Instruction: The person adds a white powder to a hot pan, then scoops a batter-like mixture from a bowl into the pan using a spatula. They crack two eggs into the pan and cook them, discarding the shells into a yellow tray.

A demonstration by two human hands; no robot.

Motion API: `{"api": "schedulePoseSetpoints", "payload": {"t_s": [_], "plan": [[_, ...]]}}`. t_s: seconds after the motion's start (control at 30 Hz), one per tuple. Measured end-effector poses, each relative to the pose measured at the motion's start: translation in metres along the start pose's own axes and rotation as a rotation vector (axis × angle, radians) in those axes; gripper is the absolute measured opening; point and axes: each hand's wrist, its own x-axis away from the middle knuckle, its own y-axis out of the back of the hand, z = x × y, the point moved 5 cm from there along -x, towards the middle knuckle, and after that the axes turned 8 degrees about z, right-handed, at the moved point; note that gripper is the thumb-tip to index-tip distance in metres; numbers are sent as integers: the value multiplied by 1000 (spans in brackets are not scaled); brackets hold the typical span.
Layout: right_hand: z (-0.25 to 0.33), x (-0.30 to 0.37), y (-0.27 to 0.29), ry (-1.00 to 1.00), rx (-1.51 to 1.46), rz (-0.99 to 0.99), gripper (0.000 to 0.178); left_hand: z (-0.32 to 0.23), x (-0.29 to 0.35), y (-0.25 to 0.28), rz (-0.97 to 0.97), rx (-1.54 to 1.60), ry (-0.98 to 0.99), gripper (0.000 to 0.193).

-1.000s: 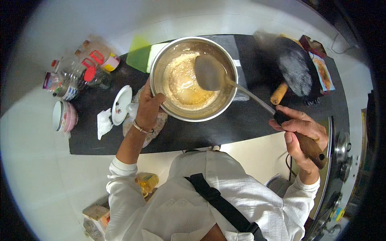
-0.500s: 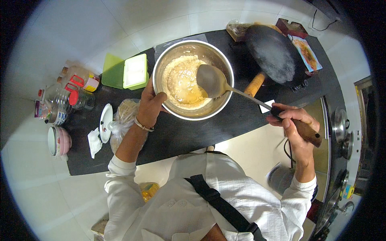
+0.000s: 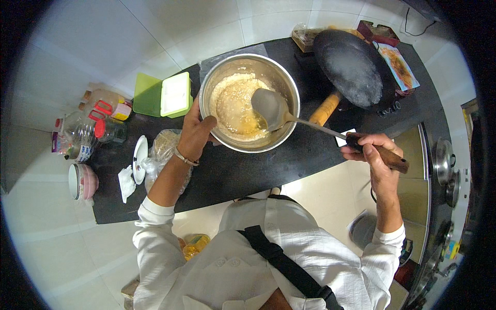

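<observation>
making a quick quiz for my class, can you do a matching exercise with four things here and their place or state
1. metal bowl
2. spatula
3. black wok
4. green box

A. gripped in the right hand
B. open, on the counter at left
C. held at its side by the left hand
D. on the counter at right

Pairs: 1-C; 2-A; 3-D; 4-B

left hand (image 3: pixel 195 133): fingers mostly hidden behind bowl (image 3: pixel 283 85) | spatula (image 3: pixel 269 107): contact with mix (image 3: pixel 232 109) unclear | bag (image 3: pixel 163 147): partly behind left forearm (image 3: pixel 173 181), contents indistinct | yellow bottle (image 3: pixel 196 245): half-covered by left sleeve (image 3: pixel 157 240) | shirt (image 3: pixel 299 248): cut by lower edge
</observation>
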Motion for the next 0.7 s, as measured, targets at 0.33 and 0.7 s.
{"api": "schedulePoseSetpoints", "payload": {"t_s": [0.33,0.7], "plan": [[-11,17,-4,-87,-131,-88,17,-15,11,-15,-20,2,-24,62],[-19,62,-24,-28,-326,-271,19,-22,31,-19,90,49,-144,58]]}}
